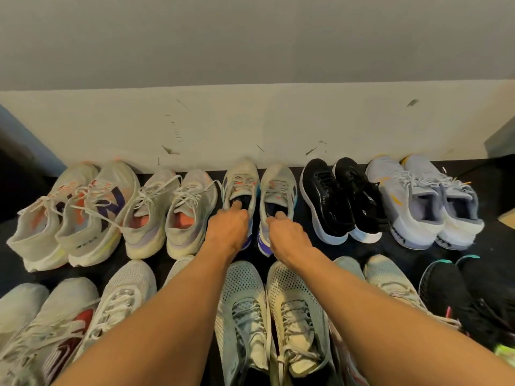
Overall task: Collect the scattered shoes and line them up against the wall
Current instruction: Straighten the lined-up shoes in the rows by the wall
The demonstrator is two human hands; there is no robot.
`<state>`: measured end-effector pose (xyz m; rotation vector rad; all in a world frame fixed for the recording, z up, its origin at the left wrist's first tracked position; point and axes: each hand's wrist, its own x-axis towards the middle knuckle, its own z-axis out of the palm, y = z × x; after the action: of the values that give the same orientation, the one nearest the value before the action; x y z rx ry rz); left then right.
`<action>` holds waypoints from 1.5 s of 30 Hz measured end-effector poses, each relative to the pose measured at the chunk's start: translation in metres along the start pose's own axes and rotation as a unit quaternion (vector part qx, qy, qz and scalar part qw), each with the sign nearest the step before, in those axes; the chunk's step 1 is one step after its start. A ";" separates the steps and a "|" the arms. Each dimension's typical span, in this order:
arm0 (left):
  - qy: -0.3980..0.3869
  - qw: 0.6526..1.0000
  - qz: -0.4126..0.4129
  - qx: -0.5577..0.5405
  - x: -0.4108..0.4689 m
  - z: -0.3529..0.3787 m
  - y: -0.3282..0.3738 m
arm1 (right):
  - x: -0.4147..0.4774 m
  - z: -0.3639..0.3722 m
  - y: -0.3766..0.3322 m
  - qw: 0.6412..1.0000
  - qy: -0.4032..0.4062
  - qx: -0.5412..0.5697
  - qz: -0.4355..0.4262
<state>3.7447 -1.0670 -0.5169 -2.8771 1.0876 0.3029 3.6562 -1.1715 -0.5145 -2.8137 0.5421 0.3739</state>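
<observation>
Head view, step: I am setting the pale grey trainer with orange tabs and purple-blue sole (242, 174) and its matching twin trainer (280, 179) into the back row, centre frame, toes at the white wall (250, 126).
Head view, next: I judge both need squaring up, then letting go.
Left hand (227, 229): fingers hooked into the first trainer's collar, gripping.
Right hand (289, 236): curled, pinching the twin's heel collar.

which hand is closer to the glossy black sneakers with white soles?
Right. The right hand grips the heel of the grey sneaker directly beside the glossy black sneakers; the left hand grips its mate, one shoe farther away.
</observation>
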 end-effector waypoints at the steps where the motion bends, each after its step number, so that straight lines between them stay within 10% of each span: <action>1: 0.002 1.000 0.007 0.000 0.000 -0.001 0.002 | 0.000 -0.001 0.005 1.000 0.006 0.003 0.003; 18: 0.000 0.997 -0.070 0.024 0.005 -0.032 0.030 | -0.009 -0.021 0.036 0.996 0.040 0.081 -0.022; 23: 0.053 0.987 0.040 -0.149 0.029 -0.046 0.108 | -0.011 -0.046 0.101 0.960 0.178 0.174 0.132; 27: -0.023 0.963 0.104 -0.249 0.037 -0.025 0.172 | -0.029 -0.034 0.146 0.948 0.108 0.175 0.243; 45: -0.045 0.975 0.057 -0.208 0.058 0.033 0.191 | -0.021 -0.007 0.191 0.967 0.118 0.162 0.155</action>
<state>3.6562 -1.2442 -0.5572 -3.1138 1.3146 0.7441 3.5640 -1.3380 -0.5392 -2.4688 1.0023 -0.0003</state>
